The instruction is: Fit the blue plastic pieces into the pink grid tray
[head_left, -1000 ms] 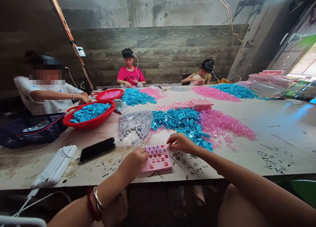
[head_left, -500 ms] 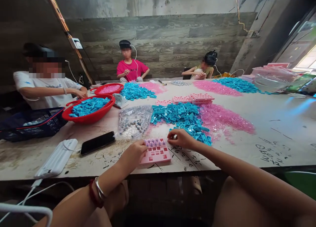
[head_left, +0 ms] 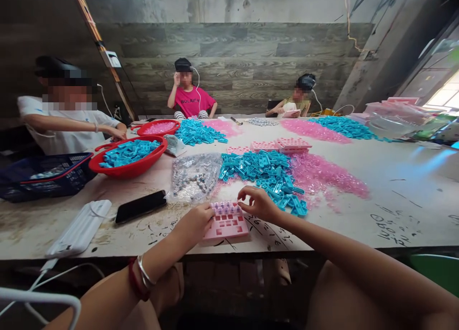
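Observation:
My left hand grips the left edge of a pink plastic tray lying on the table, its fingers closed on the rim. Small clear purplish pieces fill the far rows of the tray, while square recesses show in the nearer part. At the far right corner, my right hand is bent over the tray, thumb and forefinger apart and their tips close to the end of the row. I make out nothing between them. Just beyond lies a heap of blue plastic parts.
Pink translucent pieces lie heaped to the right of the blue ones. Stacked pink trays stand behind. A clear bag, a black phone, a white power bank and a red basket are leftward. Three people sit around the table.
My right hand has moved slightly left, to the tray's far right corner, and its fingers have spread. My left hand stays on the tray. Across the table, one person has raised a hand to the head.

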The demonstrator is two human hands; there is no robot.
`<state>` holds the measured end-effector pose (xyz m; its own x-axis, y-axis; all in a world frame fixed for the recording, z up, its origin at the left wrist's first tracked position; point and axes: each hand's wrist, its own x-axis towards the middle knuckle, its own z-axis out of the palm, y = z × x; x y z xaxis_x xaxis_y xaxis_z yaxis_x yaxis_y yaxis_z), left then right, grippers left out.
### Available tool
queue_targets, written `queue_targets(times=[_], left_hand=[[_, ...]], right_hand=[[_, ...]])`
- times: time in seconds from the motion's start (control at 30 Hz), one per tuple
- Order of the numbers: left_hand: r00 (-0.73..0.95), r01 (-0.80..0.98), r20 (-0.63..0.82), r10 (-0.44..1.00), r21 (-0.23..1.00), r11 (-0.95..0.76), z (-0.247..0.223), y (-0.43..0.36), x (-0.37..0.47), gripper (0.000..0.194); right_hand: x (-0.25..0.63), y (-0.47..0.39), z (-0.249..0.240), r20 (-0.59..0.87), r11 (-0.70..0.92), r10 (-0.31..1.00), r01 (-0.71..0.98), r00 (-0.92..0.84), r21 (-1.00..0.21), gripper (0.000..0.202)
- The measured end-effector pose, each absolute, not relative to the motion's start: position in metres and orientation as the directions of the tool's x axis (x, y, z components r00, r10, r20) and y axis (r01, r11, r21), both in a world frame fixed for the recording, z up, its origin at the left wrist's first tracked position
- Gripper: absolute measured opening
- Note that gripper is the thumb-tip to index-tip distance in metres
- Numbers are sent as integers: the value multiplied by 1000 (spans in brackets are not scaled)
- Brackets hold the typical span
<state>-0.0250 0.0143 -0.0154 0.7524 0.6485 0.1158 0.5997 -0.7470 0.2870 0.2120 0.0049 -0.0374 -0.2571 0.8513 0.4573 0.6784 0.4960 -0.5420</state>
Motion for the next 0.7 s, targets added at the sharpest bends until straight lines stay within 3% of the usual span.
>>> queue_targets(times=[0.13, 0.37, 0.7], left_hand=[[720, 583, 200, 665, 344, -736, -12, 14, -31, 12], [696, 594, 219, 684, 358, -720, -16, 20, -41, 41], [713, 608, 163, 681, 340, -718, -15, 22, -42, 27]], right_hand=[[186, -7, -28, 498, 593, 794, 624, -348, -510, 7], [150, -7, -35, 556, 710, 683, 610, -474, -352, 8], [144, -6, -43, 541, 691, 692, 657, -478, -303, 8]])
